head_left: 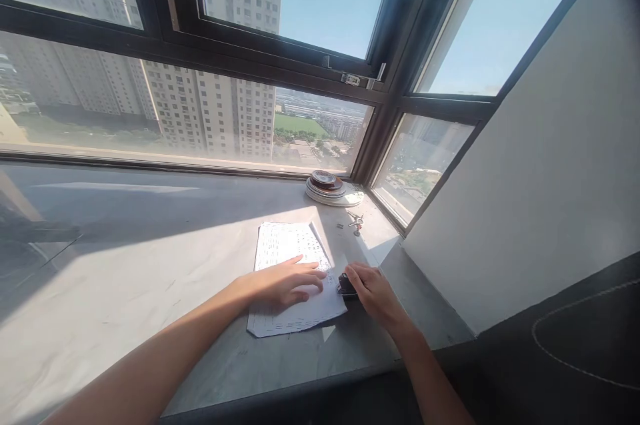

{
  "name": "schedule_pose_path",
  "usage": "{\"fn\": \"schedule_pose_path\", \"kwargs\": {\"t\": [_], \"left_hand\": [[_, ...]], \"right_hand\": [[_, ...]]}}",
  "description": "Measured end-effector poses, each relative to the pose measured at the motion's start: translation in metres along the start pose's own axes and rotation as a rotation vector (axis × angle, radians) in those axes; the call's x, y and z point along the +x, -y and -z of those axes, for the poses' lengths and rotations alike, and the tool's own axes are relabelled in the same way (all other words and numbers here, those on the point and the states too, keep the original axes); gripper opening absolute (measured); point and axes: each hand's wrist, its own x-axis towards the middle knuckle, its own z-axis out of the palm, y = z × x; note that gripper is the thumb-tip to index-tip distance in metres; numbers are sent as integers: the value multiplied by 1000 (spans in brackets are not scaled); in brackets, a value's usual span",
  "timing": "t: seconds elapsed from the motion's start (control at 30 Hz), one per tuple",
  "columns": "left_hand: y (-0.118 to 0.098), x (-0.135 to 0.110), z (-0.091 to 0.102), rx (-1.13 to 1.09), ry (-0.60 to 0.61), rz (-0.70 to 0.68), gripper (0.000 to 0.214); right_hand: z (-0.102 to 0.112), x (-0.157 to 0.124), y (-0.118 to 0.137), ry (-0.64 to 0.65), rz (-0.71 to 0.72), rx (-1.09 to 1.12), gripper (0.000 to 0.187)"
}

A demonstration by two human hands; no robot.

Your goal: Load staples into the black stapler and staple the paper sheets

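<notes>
A stack of printed white paper sheets [285, 248] lies on the grey window sill [125, 278]. My left hand [290, 281] rests flat on the sheets, fingers stretched out and pointing right. At the sheets' right edge my right hand [373, 291] is closed over a small black stapler [346, 285], which sits against the paper's edge. Most of the stapler is hidden under my fingers.
A pile of plates and round discs [331, 188] stands in the sill's far corner, with a few small metal pieces [356, 219] lying just before it. Large dark-framed windows run behind the sill. A white wall [540, 178] rises at the right, and a dark surface [575, 345] lies below it.
</notes>
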Motion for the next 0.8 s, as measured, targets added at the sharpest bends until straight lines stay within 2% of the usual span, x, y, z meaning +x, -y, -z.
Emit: {"fn": "schedule_pose_path", "kwargs": {"t": [0.07, 0.3, 0.47, 0.57, 0.63, 0.73, 0.8], "left_hand": [[2, -1, 4, -13, 32, -23, 31], [8, 1, 3, -72, 21, -84, 38], [12, 1, 1, -87, -14, -97, 32], [11, 1, 1, -57, -10, -84, 31], [11, 0, 1, -36, -14, -65, 29], [12, -2, 2, -31, -18, -48, 28], [12, -4, 2, -39, -27, -38, 27]], "right_hand": [[-7, 2, 6, -49, -48, -122, 53], [-20, -1, 34, -33, -40, -555, 38], [-33, -1, 47, -65, -63, -695, 39], [-27, 1, 46, -10, -48, -661, 39], [-12, 2, 39, 48, -3, -532, 39], [15, -2, 16, 162, 70, -289, 28], [29, -9, -3, 237, 114, -222, 26]]}}
